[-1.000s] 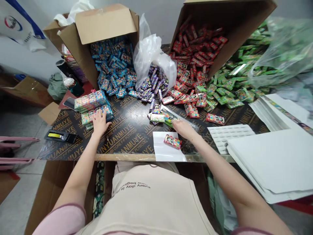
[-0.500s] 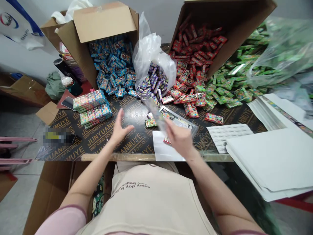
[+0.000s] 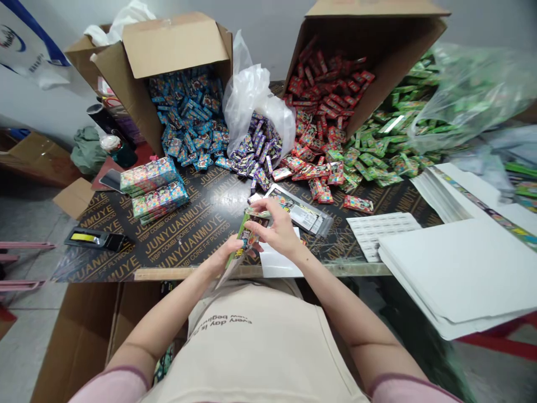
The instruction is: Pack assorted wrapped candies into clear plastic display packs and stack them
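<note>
Close to the table's front edge, my two hands meet over a clear plastic bag [image 3: 229, 272] with a green printed packet [image 3: 246, 234] at its upper end. My left hand [image 3: 224, 254] pinches the bag from the lower left. My right hand [image 3: 277, 230] has its fingers closed on the packet from the upper right. Whether the packet is fully inside the bag is hidden by the fingers. Just beyond my right hand lies a flat clear bag with a printed card and barcode label [image 3: 308, 217]. A white sheet [image 3: 277, 260] lies partly under that hand.
Blue packets [image 3: 191, 120], purple packets [image 3: 262, 143], red packets [image 3: 331, 106] and green packets [image 3: 377, 154] are heaped along the back. Bundled packs [image 3: 159, 198] are stacked at left, near a black tool [image 3: 98, 239]. A label sheet [image 3: 380, 232] and white boards [image 3: 457, 268] lie right.
My right hand has moved left and inward with the clear bag. My left hand, open before, has come down right and closed on it. The green packet from the table is now between my hands.
</note>
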Action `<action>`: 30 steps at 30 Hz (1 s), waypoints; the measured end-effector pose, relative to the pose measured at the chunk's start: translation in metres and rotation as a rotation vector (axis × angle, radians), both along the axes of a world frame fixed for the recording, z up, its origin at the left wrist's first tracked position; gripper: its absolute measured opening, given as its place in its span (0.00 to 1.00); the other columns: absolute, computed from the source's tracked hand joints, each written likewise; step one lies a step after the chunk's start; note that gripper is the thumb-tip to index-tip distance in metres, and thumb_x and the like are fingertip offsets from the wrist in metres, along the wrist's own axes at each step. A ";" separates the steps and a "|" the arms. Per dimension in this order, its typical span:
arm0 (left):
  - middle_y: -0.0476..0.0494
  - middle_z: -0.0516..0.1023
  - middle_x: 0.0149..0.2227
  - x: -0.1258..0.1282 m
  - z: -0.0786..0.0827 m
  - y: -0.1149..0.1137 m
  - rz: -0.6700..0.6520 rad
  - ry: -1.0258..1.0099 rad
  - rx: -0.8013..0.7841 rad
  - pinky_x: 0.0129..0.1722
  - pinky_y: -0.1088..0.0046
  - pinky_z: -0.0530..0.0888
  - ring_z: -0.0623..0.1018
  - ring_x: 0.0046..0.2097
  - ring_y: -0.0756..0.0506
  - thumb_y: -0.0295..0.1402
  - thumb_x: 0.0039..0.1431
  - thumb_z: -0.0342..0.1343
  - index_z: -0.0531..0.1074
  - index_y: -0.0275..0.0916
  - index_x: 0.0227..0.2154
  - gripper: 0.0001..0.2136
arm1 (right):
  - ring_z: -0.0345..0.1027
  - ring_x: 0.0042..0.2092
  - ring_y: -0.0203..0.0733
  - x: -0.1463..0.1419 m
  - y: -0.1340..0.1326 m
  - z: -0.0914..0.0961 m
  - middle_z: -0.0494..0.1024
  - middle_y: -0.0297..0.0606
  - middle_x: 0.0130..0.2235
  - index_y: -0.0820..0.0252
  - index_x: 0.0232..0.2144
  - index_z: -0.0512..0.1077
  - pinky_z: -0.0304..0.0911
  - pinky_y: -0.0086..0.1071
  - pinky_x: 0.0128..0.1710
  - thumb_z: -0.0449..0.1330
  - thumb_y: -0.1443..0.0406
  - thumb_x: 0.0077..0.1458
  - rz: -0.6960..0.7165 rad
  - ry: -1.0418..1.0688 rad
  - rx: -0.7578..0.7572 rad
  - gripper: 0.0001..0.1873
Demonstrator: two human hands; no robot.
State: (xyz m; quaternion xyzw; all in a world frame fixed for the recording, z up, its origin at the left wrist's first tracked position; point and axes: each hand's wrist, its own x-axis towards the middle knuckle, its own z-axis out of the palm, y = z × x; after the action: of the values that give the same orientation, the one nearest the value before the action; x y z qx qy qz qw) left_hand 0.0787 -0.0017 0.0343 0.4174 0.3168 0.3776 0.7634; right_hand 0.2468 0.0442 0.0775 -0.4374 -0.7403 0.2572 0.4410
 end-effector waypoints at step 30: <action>0.40 0.67 0.61 -0.022 0.013 0.005 -0.078 0.184 0.184 0.62 0.58 0.57 0.65 0.62 0.34 0.39 0.41 0.69 0.67 0.40 0.58 0.38 | 0.72 0.38 0.39 0.013 -0.002 -0.013 0.79 0.38 0.35 0.61 0.35 0.76 0.66 0.32 0.41 0.64 0.61 0.55 0.640 0.093 -0.314 0.09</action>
State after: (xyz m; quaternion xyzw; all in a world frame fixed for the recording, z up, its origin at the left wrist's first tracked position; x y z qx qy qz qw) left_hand 0.0564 0.0033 0.0473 0.5308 0.3331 0.3351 0.7036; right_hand 0.2597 0.0420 0.0649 -0.2336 -0.7706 0.5123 0.2986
